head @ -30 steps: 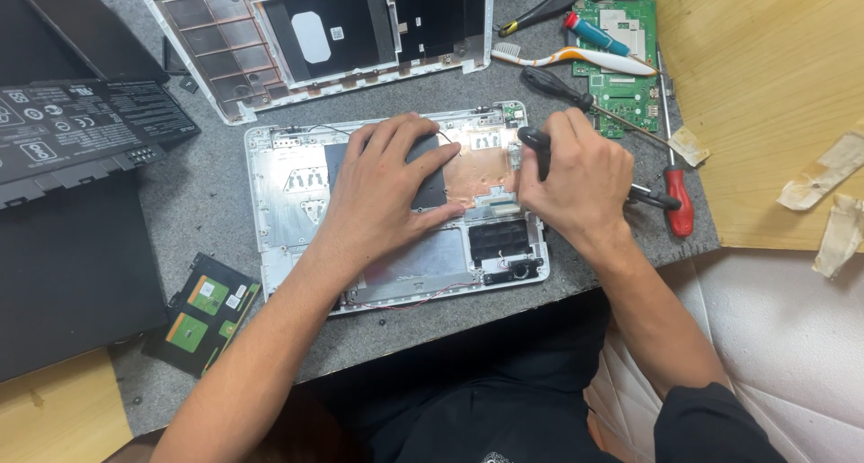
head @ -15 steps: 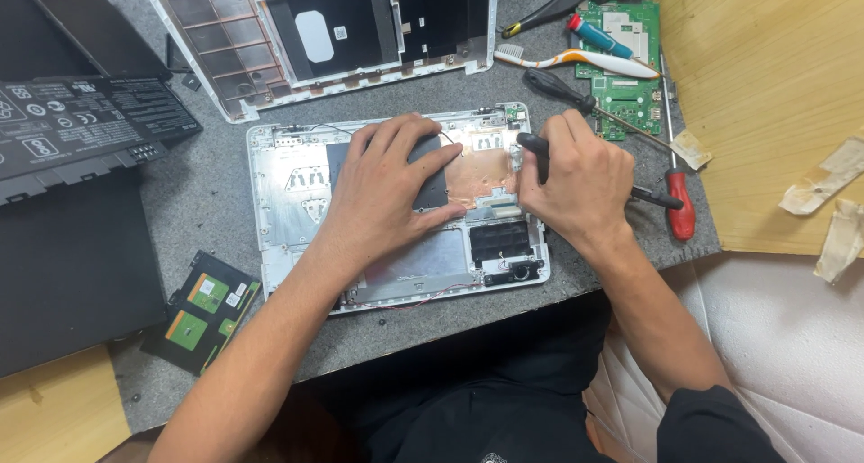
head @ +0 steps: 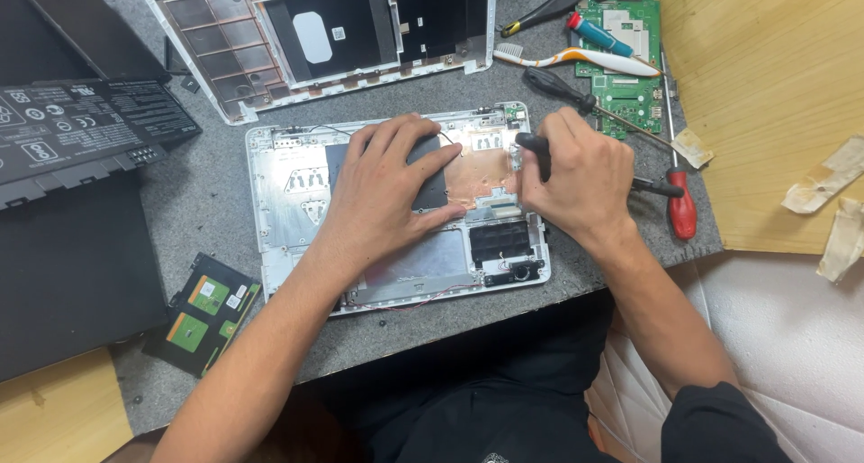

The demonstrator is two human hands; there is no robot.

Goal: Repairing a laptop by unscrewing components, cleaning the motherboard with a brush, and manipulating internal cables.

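An opened white laptop base (head: 297, 193) lies on the grey worktop in front of me. My left hand (head: 391, 184) rests flat on its middle, fingers spread over a dark pad and the copper-coloured sheet (head: 481, 170). My right hand (head: 576, 175) is closed around a black-handled screwdriver (head: 531, 146), held upright with its tip down at the base's right side near the copper sheet. A black speaker module (head: 504, 242) sits in the base's lower right corner.
A white laptop cover (head: 324, 31) lies upside down behind the base. A black battery (head: 81, 134) and a dark panel are at left. A green circuit board (head: 621, 58), a toothbrush (head: 585, 60), other screwdrivers including a red-handled one (head: 681, 206), and a small board (head: 202, 310) lie about.
Both hands stay almost where they were. My right hand has shifted only slightly on the screwdriver; the left remains pressed on the base.
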